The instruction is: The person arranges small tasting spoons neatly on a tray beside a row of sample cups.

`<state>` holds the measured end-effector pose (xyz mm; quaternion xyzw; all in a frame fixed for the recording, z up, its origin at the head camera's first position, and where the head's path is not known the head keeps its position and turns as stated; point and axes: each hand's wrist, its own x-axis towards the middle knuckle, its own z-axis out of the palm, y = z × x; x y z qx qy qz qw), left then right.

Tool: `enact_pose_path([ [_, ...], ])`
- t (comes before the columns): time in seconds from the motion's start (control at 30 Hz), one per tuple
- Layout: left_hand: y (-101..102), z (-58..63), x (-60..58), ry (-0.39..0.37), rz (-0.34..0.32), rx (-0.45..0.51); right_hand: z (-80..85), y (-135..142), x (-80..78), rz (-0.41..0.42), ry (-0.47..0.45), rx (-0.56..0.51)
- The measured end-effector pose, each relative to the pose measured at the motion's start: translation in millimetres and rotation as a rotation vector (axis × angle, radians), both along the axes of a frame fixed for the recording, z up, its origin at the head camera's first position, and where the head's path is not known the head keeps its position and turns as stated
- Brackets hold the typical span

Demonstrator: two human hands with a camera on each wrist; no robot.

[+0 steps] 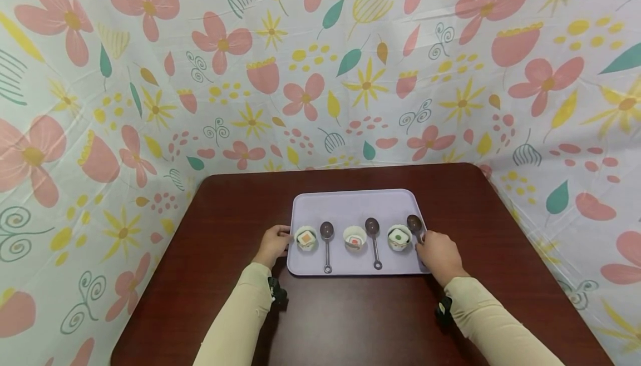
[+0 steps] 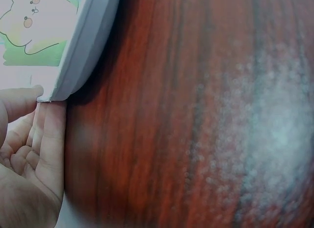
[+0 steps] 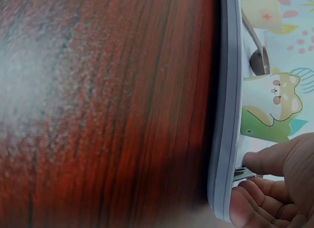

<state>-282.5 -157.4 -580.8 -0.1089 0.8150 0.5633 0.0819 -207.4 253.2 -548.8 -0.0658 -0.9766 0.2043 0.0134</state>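
Observation:
A pale lilac tray [image 1: 350, 204] lies on the table. My left hand [image 1: 274, 245] grips its left edge, thumb on the rim and fingers beneath in the left wrist view. At the right edge my right hand [image 1: 440, 256] grips the tray, its thumb close to the handle of the right dark spoon [image 1: 414, 222]. On the tray stand a paper cup with an orange-centred white piece [image 1: 306, 238], one with a red-centred piece [image 1: 355, 240] and one with a green-centred piece [image 1: 399, 237]. Between them lie a left spoon [image 1: 327, 230] and a middle spoon [image 1: 373, 227].
The dark red-brown wooden table [image 1: 340, 321] extends around the tray on all sides. A white cloth with flower prints [image 1: 305, 96] hangs behind and beside the table. Each wrist carries a small black device, such as the left one [image 1: 277, 291].

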Motion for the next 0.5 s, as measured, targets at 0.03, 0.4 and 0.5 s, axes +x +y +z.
enact_pose_path([
  [0.03, 0.0, -0.6, -0.3, -0.002, 0.002, 0.000, 0.1, 0.2, -0.2, 0.000, -0.005, 0.001],
  [0.4, -0.6, -1.5, -1.9, -0.005, 0.006, -0.001, -3.8, 2.5, -1.8, 0.006, -0.003, 0.009],
  [0.5, -0.5, -2.6, -2.1, -0.006, 0.011, -0.002, -3.6, 2.0, -1.1, 0.008, 0.000, 0.008],
])
